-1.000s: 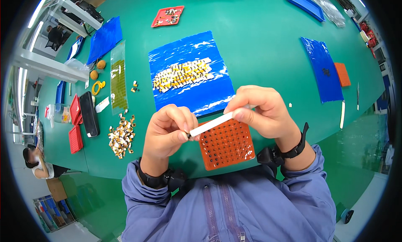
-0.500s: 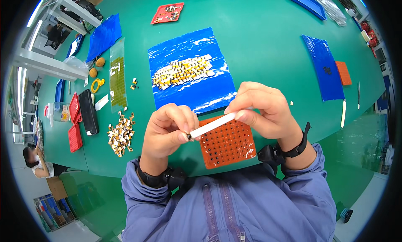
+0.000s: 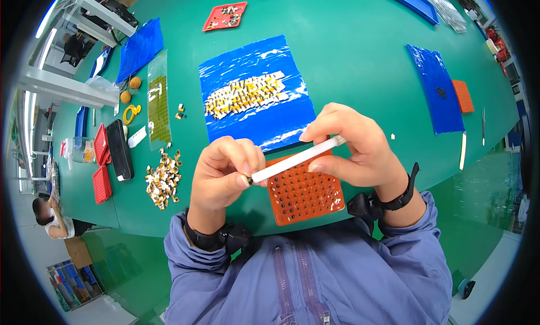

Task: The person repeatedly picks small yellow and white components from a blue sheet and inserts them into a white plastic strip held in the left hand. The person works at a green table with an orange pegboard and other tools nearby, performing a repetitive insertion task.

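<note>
A slim white stick (image 3: 289,162) slants across in front of me, rising to the right. At its lower left end, the thumb and fingers of my left hand (image 3: 224,170) pinch a small dark part (image 3: 250,180) against the tip. My right hand (image 3: 354,148) surrounds the upper end, thumb and index finger spread on either side of the stick; whether its other fingers touch it I cannot tell. Below lies an orange-red tray (image 3: 306,193) with rows of holes, several of them filled with small black pieces. The stick and my right hand hide part of its far edge.
Beyond my hands, a blue sheet (image 3: 256,58) bears many white-and-yellow pieces (image 3: 247,94). A loose pile of similar pieces (image 3: 163,179) lies left, near a black case (image 3: 119,150). A red tray (image 3: 225,17) sits farther back. At right are another blue sheet (image 3: 436,89) and tweezers (image 3: 483,126).
My right thumb and index finger have parted from the stick, which they pinched before. More of its right end shows now. My left hand keeps its pinch almost in place.
</note>
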